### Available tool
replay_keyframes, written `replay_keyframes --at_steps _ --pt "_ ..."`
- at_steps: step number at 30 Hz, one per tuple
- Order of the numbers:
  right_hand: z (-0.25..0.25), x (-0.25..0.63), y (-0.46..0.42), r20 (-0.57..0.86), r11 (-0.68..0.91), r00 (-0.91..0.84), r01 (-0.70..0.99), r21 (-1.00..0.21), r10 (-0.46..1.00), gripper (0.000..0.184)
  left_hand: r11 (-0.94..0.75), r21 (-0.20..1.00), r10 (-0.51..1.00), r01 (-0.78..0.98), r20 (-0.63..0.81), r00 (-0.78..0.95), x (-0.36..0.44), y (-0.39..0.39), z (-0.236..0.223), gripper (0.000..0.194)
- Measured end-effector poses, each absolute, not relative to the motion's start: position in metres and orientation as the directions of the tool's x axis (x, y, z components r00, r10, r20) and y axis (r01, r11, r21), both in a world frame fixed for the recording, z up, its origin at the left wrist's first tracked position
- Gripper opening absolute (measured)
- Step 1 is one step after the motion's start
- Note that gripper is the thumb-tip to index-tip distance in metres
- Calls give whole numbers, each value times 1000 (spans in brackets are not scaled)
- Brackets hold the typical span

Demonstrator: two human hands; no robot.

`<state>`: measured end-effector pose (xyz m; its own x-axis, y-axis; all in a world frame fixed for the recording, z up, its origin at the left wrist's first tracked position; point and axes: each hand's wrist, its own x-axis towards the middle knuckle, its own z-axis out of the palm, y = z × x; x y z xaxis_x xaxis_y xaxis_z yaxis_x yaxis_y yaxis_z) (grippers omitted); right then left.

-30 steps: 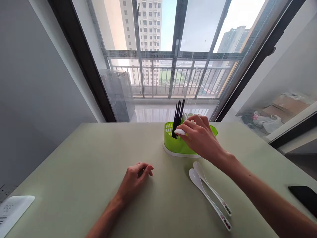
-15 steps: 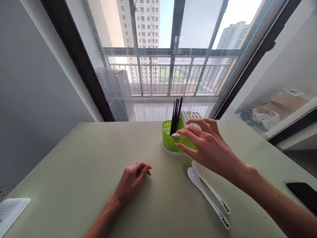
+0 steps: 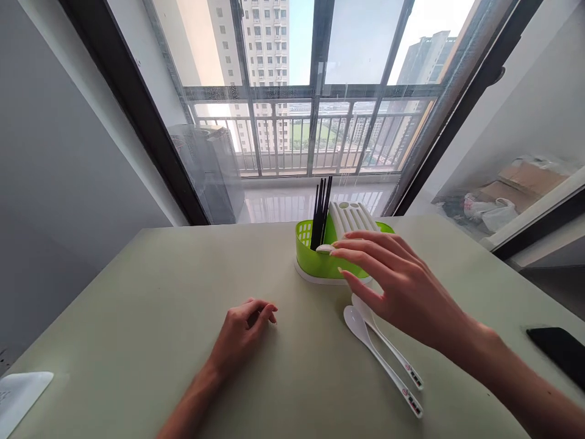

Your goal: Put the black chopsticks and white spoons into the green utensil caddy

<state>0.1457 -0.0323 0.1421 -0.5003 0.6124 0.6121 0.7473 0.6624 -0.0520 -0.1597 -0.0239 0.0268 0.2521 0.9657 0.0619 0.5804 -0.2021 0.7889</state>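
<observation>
Right hand point(image 3: 402, 283) had just spread open, releasing white spoon point(image 3: 325, 249) in green caddy point(image 3: 315, 265). Left hand point(image 3: 249, 326) rested loosely closed, nothing visible inside; two other spoons point(image 3: 357, 323) stayed on desk point(image 3: 173, 286).

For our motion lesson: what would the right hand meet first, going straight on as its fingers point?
Probably the white, rounded spoon bowl at the green plastic basket's rim; depth is unclear.

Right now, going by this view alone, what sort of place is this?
Probably a flat high up, at a table beside a balcony: the railing overlooks a tall building, and the green holder of chopsticks suggests a dining spot.
</observation>
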Motion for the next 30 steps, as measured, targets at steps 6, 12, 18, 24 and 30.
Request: replay_keyframes --at_steps 6,12,18,24,30 --pt "98 172 -78 468 425 -244 842 -333 849 17 -200 789 966 581 61 250 -159 -23 27 39" --pt "16 205 -118 151 50 16 905 -422 988 39 -211 783 964 585 69 255 -159 -23 28 38" --pt "-2 211 -129 -23 -90 88 923 -375 996 41 -211 762 968 612 77 239 -159 -21 28 38" --pt "-9 205 -123 -7 -140 153 890 -434 988 43 -211 735 972 644 88 218 -158 -21 32 42" --pt "-10 213 -136 99 -45 143 757 -652 985 41 -189 737 978 649 85 188 -153 -30 35 43"
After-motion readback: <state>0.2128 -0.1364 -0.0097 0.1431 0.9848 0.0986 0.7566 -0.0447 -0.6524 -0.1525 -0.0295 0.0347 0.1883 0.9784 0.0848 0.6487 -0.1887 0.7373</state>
